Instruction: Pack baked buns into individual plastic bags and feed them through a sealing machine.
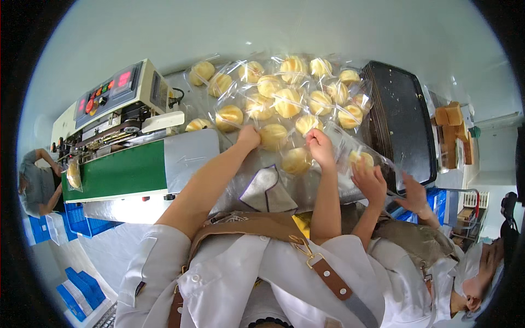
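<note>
On the metal table lie several round yellow buns in clear plastic bags, one of them a bagged bun (pixel 287 103) at the middle of the pile. My left hand (pixel 249 138) has its fingers closed at the edge of clear film, just left of a bagged bun (pixel 273 137). My right hand (pixel 320 145) pinches the plastic bag of a bun (pixel 297 160) low in the pile; another bagged bun (pixel 308 124) lies right behind its fingertips. A folded grey cloth (pixel 268 190) with a purple edge lies nearer my body, between my forearms.
A sealing machine (pixel 110 98) with a green conveyor belt (pixel 123 174) stands at left, a bagged bun (pixel 74 174) at its far end. Black baking trays (pixel 406 123) are stacked at right. Beside me a co-worker's hands (pixel 369 180) handle another bagged bun. Another person (pixel 35 180) stands far left.
</note>
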{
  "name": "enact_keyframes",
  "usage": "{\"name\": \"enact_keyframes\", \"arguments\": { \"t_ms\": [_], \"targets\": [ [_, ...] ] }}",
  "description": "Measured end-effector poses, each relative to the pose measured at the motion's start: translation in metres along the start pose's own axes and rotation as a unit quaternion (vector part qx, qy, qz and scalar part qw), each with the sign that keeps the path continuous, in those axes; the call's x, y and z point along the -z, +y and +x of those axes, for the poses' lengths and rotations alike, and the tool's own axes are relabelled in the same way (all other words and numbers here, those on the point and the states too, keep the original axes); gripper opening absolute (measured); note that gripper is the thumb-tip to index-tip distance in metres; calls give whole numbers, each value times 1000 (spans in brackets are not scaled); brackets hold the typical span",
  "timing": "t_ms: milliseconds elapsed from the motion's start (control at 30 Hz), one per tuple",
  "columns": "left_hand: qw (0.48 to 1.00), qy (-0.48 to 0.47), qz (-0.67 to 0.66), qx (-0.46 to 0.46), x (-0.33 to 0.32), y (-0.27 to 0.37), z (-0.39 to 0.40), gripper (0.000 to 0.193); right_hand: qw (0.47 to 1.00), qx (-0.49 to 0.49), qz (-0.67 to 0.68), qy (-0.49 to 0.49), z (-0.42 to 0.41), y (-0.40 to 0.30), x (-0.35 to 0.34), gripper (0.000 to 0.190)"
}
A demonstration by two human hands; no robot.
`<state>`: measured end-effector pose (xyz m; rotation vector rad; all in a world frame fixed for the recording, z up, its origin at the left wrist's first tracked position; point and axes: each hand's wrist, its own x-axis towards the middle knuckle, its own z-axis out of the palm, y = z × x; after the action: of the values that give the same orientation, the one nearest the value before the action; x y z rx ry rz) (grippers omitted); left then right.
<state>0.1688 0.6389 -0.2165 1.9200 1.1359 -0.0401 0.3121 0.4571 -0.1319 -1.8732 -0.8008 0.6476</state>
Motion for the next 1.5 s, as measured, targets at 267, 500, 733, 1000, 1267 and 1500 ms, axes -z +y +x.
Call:
{"name": "enact_keyframes", "arguments": {
  "t_ms": [267, 500, 733, 1000, 1267, 1500],
  "targets": [
    [956, 74, -191, -210, 42, 36, -99, 14, 982, 163, 97, -22, -35, -55, 18, 15],
    [791, 8, -588, -168, 171, 0, -204, 8, 930, 189, 174, -265, -43, -133, -17, 17],
    [843, -58, -453, -284, 218, -64, -239, 10, 908, 167, -1, -385, -50, -188, -123, 12],
    [835, 99, -540, -33, 237, -111, -189, 18, 922, 142, -210, -292, -23, -205, -164, 28],
    [832, 144, -534, 43, 251, -145, -145, 19, 899, 97, -251, -344, 30, -211, -202, 30],
    [841, 301, -450, 25, 270, -172, -145, 24, 855, 187, -348, -335, 54, -236, -252, 27]
  ]
}}
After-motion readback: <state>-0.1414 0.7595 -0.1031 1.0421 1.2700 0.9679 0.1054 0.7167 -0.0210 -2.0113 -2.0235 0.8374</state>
